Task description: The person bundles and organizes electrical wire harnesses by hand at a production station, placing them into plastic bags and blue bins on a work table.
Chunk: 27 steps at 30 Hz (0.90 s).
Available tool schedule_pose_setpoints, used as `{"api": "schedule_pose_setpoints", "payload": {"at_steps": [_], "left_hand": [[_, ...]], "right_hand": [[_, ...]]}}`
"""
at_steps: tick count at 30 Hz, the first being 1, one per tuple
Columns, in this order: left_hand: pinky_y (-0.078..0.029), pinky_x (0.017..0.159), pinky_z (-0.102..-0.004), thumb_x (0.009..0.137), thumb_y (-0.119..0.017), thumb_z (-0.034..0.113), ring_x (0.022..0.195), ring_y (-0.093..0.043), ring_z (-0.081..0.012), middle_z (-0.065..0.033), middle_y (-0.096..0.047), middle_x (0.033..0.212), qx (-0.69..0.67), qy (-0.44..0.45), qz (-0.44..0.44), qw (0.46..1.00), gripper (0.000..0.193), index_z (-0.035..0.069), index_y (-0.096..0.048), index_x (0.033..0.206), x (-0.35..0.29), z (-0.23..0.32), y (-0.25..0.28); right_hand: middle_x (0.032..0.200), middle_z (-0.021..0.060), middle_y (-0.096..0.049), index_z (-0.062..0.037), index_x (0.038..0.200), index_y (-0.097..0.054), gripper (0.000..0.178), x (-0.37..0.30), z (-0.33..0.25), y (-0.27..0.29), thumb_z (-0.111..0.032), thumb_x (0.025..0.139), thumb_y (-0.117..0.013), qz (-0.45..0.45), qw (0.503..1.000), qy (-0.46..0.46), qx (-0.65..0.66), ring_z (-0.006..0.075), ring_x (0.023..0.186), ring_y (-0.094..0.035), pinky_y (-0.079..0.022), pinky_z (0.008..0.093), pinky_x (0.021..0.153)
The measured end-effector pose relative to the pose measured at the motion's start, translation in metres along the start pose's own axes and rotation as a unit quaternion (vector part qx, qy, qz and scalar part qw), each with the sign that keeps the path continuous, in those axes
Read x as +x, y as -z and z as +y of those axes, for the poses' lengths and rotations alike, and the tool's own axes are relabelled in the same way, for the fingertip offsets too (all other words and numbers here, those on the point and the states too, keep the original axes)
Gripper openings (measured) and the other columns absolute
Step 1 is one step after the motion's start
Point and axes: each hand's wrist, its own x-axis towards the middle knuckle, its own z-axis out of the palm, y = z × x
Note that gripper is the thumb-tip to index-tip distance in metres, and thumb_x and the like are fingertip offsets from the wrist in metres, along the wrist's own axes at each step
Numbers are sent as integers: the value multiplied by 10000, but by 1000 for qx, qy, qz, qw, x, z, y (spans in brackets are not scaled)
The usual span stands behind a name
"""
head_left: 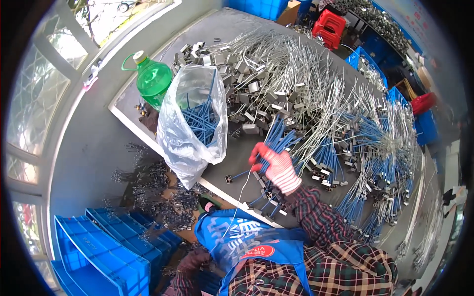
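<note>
My right hand (279,167), in a red-and-white striped glove, is closed over a bunch of blue-sleeved wires (277,138) at the table's near side. A thin white wire (240,197) runs from its fingertips down across my blue apron (229,229). My left forearm (192,261) shows at the lower edge, but its hand is hidden beside the apron. Left of the right hand stands an open clear plastic bag (185,153) holding many short blue tubes (200,123). Silvery wires with small metal blocks (252,128) are heaped just beyond the hand.
A green plastic bottle (153,79) stands behind the bag. More wire bundles (385,148) spread across the right of the grey table (217,175). Blue crates (103,251) stand at lower left, near small parts (163,197) strewn below the table edge. A red stool (329,28) is far back.
</note>
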Motion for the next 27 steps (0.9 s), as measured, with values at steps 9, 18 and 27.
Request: {"api": "schedule_pose_setpoints", "payload": {"at_steps": [9, 18, 27], "left_hand": [[-505, 598, -323, 692, -693, 312, 666, -617, -190, -81, -641, 710, -130, 69, 127, 981, 318, 15, -645, 797, -14, 4, 0], [-416, 415, -299, 734, -687, 216, 454, -525, -185, -82, -581, 589, -147, 53, 164, 974, 223, -1, -638, 749, -21, 41, -6], [-382, 486, -287, 692, -634, 200, 536, -525, -157, -51, -577, 603, -145, 31, 183, 972, 156, 48, -612, 661, -25, 39, -14]], "right_hand": [[889, 123, -646, -27, 1021, -587, 257, 16, -58, 13, -222, 866, -650, 92, 985, 147, -1, 245, 737, -660, -535, 322, 506], [871, 127, -638, -30, 1008, -596, 233, 13, -73, 33, -213, 871, -641, 113, 990, 82, -6, 273, 735, -658, -547, 330, 523], [848, 124, -639, -53, 1012, -593, 251, 3, -74, 43, -218, 843, -675, 130, 991, 34, -25, 277, 733, -658, -532, 318, 519]]}}
